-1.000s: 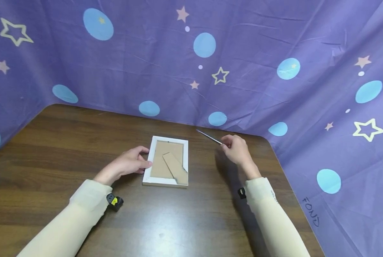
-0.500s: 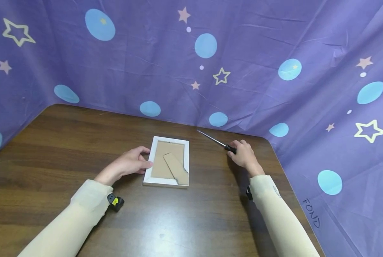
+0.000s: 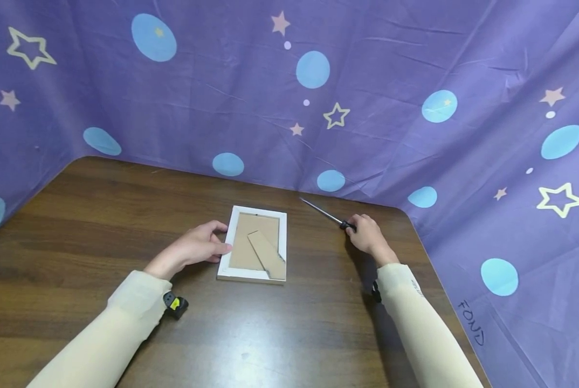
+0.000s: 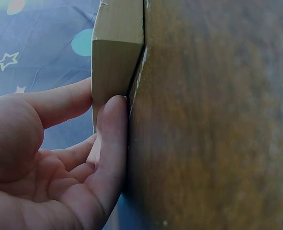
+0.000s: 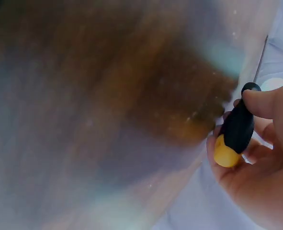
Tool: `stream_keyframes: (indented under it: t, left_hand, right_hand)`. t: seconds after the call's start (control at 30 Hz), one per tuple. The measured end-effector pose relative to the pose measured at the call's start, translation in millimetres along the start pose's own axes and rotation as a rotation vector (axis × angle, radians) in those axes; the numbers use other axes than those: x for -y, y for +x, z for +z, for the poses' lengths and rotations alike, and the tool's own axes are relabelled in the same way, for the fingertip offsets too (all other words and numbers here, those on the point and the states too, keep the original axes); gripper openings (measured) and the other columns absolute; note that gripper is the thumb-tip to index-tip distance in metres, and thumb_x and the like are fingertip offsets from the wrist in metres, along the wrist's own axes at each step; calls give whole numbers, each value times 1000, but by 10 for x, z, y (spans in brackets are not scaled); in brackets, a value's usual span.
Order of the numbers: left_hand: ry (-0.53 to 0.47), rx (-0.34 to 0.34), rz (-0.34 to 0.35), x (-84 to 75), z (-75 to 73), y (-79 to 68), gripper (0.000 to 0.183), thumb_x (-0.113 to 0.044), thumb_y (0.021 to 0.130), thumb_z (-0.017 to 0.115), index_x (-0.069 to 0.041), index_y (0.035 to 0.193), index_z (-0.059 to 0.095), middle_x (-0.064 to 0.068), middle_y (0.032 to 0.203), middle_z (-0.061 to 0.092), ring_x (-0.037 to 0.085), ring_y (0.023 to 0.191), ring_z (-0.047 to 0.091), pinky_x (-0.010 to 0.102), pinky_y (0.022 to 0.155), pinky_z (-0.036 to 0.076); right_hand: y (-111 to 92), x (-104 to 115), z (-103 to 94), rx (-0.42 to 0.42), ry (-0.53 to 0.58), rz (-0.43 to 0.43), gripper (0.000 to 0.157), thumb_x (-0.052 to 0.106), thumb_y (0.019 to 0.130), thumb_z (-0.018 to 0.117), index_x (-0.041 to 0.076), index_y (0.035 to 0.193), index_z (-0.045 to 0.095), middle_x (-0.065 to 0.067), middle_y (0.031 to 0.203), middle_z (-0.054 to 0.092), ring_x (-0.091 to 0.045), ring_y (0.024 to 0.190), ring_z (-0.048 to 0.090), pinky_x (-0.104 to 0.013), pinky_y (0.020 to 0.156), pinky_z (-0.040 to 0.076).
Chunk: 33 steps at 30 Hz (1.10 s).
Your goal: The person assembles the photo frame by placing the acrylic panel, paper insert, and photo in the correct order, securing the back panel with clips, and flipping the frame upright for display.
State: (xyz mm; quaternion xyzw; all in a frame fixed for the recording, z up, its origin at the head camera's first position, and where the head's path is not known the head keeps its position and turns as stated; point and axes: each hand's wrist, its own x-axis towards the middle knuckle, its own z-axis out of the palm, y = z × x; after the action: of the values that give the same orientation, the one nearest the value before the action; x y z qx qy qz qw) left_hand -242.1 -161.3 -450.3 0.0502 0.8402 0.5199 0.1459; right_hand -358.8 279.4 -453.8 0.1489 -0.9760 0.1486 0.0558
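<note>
A white picture frame [image 3: 225, 258] lies face down on the table, its brown backing board and angled stand strut [image 3: 266, 253] facing up. My left hand [image 3: 199, 245] holds the frame by its left edge. In the left wrist view the thumb rests on the top of the frame's side [image 4: 113, 72] and the other fingers lie along it, low at the table. My right hand [image 3: 369, 236] grips a screwdriver [image 3: 323, 212] with a black and yellow handle [image 5: 237, 125]. Its thin metal shaft points up and left, toward the table's back edge.
The brown wooden table [image 3: 139, 210] runs back to a purple curtain [image 3: 250, 97] with blue dots and stars, which hangs along the back and both sides. Black straps [image 3: 175, 304] sit at both wrists.
My right hand has moved right and slightly toward me, low near the table, and more of the screwdriver's black handle shows. The left hand and frame have stayed in place.
</note>
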Motion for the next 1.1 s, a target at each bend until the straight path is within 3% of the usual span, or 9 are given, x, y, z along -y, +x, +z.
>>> stream_keyframes:
  t: [0.13, 0.3, 0.4, 0.57, 0.77, 1.1]
  left_hand:
    - [4, -3, 2, -2, 3, 1, 68, -14, 100, 73, 9, 154, 39, 17, 99, 67, 21, 85, 72, 35, 82, 66]
    - [-5, -1, 5, -19, -7, -7, 68, -13, 100, 73, 10, 153, 38, 18, 99, 67, 22, 85, 72, 35, 82, 66]
    - [-4, 0, 10, -33, -9, -27, 68, -13, 100, 72, 11, 153, 37, 18, 99, 67, 22, 85, 72, 37, 82, 66]
    - [0, 0, 11, -45, -7, -46, 68, -13, 101, 72, 11, 154, 37, 19, 100, 67, 22, 85, 72, 38, 83, 66]
    - [0, -1, 15, -38, -10, -46, 69, -14, 101, 72, 11, 154, 37, 19, 99, 68, 22, 85, 72, 38, 83, 66]
    - [-6, -2, 15, -15, -8, -32, 68, -14, 100, 73, 11, 153, 38, 18, 99, 68, 22, 84, 72, 37, 81, 66]
  right_hand:
    - [-40, 54, -55, 26, 49, 31, 23, 14, 107, 57, -2, 123, 64, -23, 118, 70, -42, 115, 65, -58, 101, 53]
    - [-92, 192, -149, 27, 111, 26, 20, 18, 109, 50, 4, 118, 61, -12, 100, 69, -31, 93, 63, -47, 84, 52]
    - [-107, 306, -220, 29, 152, 6, 20, 21, 108, 50, 6, 115, 62, -9, 94, 68, -28, 89, 61, -42, 81, 49]
    - [-127, 501, -329, 50, 182, -55, 28, 29, 110, 53, 10, 125, 68, -7, 106, 73, -27, 102, 66, -46, 91, 53]
    - [-154, 741, -428, 100, 124, -170, 30, 30, 110, 57, 16, 132, 73, -6, 125, 75, -29, 123, 67, -51, 105, 53]
    - [-174, 974, -458, 186, 102, -229, 30, 33, 111, 56, 20, 133, 73, -1, 123, 75, -23, 118, 68, -48, 103, 54]
